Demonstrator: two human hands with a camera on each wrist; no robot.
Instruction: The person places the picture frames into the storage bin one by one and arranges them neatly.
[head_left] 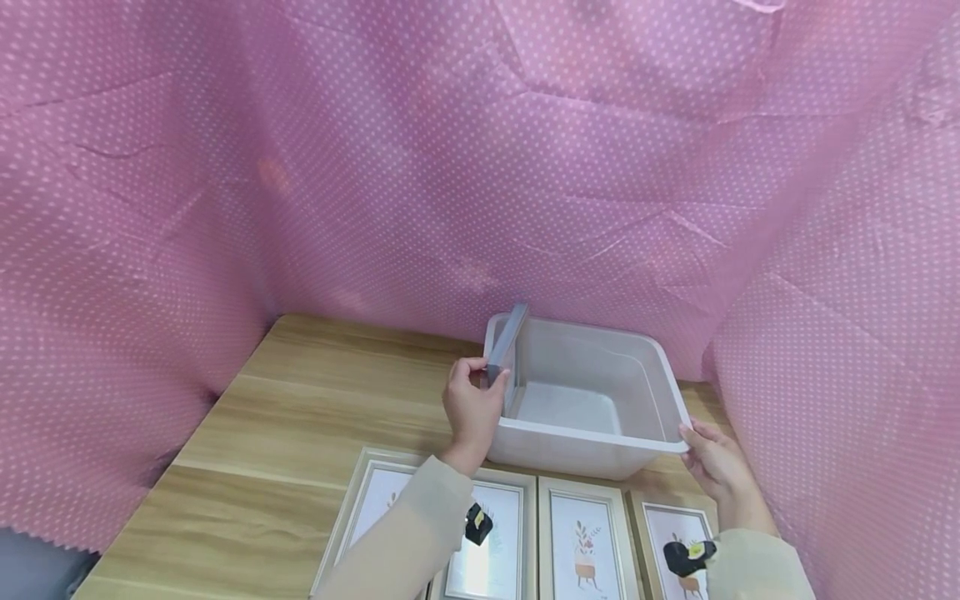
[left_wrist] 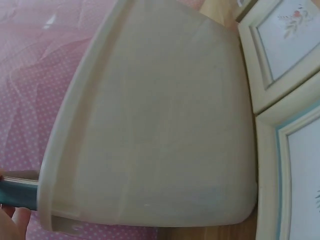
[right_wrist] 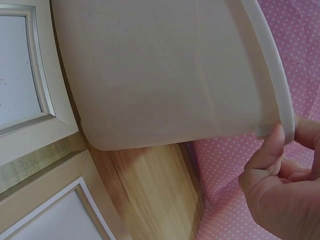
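Observation:
A whitish plastic bin (head_left: pixel 570 447) sits on the wooden table toward the back right. Upright inside its left end stands a picture frame (head_left: pixel 508 340) with a grey-blue edge, rising above the rim. My left hand (head_left: pixel 474 410) pinches the near end of that frame between thumb and fingers; in the left wrist view, the frame's edge (left_wrist: pixel 19 194) sticks out past the bin's rim. At the bin's near right corner, my right hand (head_left: pixel 716 462) grips the rim, as the right wrist view also shows with thumb and fingers around the lip (right_wrist: pixel 286 112).
Several framed pictures of plants lie flat in a row before the bin, among them a cream frame (head_left: pixel 546 542) and a tan frame (head_left: pixel 637 533); my left sleeve covers part of the row. Pink dotted cloth (head_left: pixel 450 167) hangs around the wooden table (head_left: pixel 300 417).

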